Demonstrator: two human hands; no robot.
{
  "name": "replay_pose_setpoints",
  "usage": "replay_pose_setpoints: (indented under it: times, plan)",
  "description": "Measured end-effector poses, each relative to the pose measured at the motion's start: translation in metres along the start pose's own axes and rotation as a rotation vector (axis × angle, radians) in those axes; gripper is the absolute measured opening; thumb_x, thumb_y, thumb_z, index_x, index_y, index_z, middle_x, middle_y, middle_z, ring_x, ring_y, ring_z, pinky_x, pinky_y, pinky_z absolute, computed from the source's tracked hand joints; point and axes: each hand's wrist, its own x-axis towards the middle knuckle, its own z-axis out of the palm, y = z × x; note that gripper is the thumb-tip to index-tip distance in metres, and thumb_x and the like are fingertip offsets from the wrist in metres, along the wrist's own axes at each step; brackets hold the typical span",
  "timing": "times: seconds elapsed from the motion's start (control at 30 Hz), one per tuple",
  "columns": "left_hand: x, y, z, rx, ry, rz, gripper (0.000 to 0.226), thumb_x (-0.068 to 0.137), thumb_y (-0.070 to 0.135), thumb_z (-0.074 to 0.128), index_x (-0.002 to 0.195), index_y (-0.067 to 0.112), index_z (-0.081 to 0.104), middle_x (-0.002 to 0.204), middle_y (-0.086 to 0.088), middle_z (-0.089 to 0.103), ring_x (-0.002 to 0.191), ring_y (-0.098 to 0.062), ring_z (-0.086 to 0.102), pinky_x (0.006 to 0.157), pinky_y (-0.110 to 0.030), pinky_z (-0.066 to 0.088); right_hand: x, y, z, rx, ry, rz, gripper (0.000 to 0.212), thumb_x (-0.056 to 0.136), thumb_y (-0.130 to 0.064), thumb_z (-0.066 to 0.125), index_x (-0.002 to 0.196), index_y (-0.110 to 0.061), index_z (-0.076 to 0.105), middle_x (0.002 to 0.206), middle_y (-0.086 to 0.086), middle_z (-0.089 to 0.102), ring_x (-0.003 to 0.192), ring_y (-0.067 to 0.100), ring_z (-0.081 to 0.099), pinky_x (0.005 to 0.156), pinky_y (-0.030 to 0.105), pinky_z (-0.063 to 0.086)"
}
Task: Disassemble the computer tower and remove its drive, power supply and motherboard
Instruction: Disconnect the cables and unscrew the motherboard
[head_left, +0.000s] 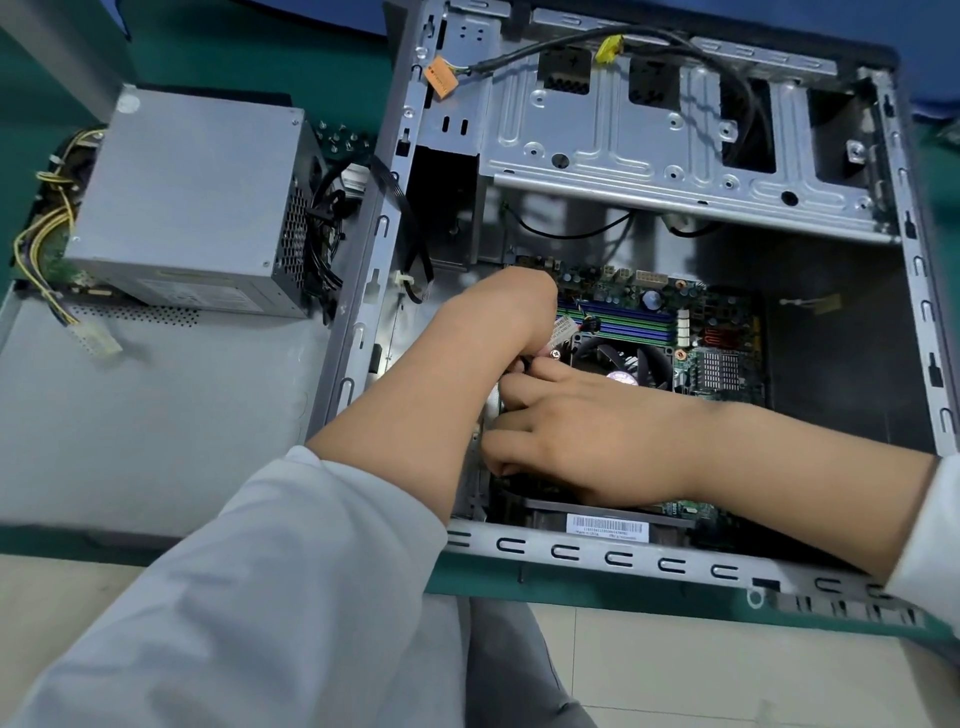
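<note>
Hands are reaching into your open tower (904, 249), left hand (514, 312) and right hand (582, 426) both pinching at the motherboard (722, 364) edge to free it, while the power supply (192, 208) is sitting out on the tabletop (332, 57).

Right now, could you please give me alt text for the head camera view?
Both bare hands, left hand and right hand, reach into the open computer case, working at the still-installed motherboard. The removed power supply sits outside, left of the case.
</note>
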Motion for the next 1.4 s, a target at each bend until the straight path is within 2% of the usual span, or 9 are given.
replay_pose_setpoints:
  times: [0.17,0.27,0.37,0.57,0.73,0.9,1.0,1.1,1.4]
  plan:
    - [0.0,0.0,-0.001,-0.004,0.005,0.013,0.006,0.086,0.013,0.066,0.091,0.011,0.065,0.079,-0.003,0.058,0.073,-0.02,0.049,0.061,-0.028,0.038,0.011,0.001,-0.008,-0.072,-0.104,-0.116,0.037,0.075,-0.009,0.045,0.11,-0.019,0.048,0.111,-0.004,0.056,0.104,0.025,0.044,0.085,0.04,0.036]
    - [0.0,0.0,-0.001,-0.014,0.014,0.009,0.012,0.087,0.009,0.062,0.099,0.009,0.066,0.088,-0.005,0.059,0.076,-0.021,0.047,0.064,-0.029,0.038,0.013,0.0,-0.004,-0.087,-0.08,-0.008,0.017,0.092,-0.027,0.043,0.107,-0.02,0.046,0.096,-0.001,0.06,0.096,0.024,0.048,0.087,0.035,0.032]
    - [0.0,0.0,-0.001,0.002,0.011,0.011,0.007,0.086,0.006,0.061,0.092,0.009,0.064,0.087,-0.007,0.059,0.074,-0.021,0.047,0.063,-0.029,0.039,0.013,-0.005,0.0,-0.115,-0.004,0.118,0.034,0.101,-0.04,0.032,0.099,-0.015,0.055,0.068,0.003,0.06,0.075,0.027,0.053,0.08,0.033,0.03]
    - [-0.005,0.0,-0.003,0.004,0.018,0.009,0.02,0.085,-0.001,0.052,0.097,0.006,0.065,0.091,-0.007,0.06,0.076,-0.021,0.047,0.062,-0.028,0.041,0.006,-0.002,0.001,0.102,0.01,0.171,0.019,0.087,-0.028,0.049,0.104,-0.019,0.047,0.088,-0.003,0.062,0.093,0.021,0.042,0.093,0.037,0.031]
    - [-0.005,0.002,-0.005,0.016,-0.01,0.007,0.02,0.081,-0.006,0.051,0.089,0.008,0.063,0.083,-0.007,0.057,0.071,-0.021,0.047,0.058,-0.029,0.039,0.002,0.001,0.003,0.035,0.031,0.256,0.041,0.097,-0.046,0.02,0.105,-0.022,0.053,0.082,-0.001,0.058,0.092,0.021,0.048,0.094,0.028,0.021]
    - [-0.003,0.001,-0.003,0.038,-0.002,0.02,0.007,0.086,0.004,0.059,0.088,0.01,0.06,0.08,-0.004,0.053,0.074,-0.021,0.045,0.062,-0.029,0.038,0.001,-0.003,0.006,0.174,0.04,0.206,0.018,0.091,-0.024,0.047,0.108,-0.024,0.053,0.098,-0.013,0.062,0.099,0.021,0.043,0.102,0.026,0.021]
    - [-0.002,0.001,-0.003,0.014,-0.005,0.017,0.008,0.086,0.005,0.06,0.092,0.009,0.064,0.084,-0.005,0.056,0.074,-0.021,0.046,0.063,-0.029,0.039,0.001,-0.003,0.003,0.209,0.058,0.248,0.014,0.092,-0.028,0.046,0.104,-0.026,0.054,0.092,-0.013,0.061,0.096,0.018,0.041,0.093,0.013,0.008]
    - [-0.002,0.0,-0.003,-0.031,-0.029,0.009,0.012,0.084,0.0,0.056,0.089,0.008,0.064,0.082,-0.006,0.06,0.07,-0.02,0.05,0.059,-0.029,0.04,0.003,-0.004,0.005,0.047,0.078,0.312,0.029,0.1,-0.041,0.03,0.109,-0.025,0.052,0.076,-0.005,0.053,0.088,0.018,0.045,0.09,0.022,0.014]
    - [-0.002,-0.002,-0.002,-0.034,-0.019,0.017,0.009,0.086,0.007,0.063,0.078,0.012,0.06,0.075,-0.003,0.059,0.066,-0.019,0.052,0.056,-0.028,0.039,0.003,-0.009,0.007,0.153,0.138,0.363,0.021,0.098,-0.035,0.041,0.101,-0.022,0.056,0.079,-0.003,0.059,0.082,0.018,0.044,0.078,0.015,0.006]
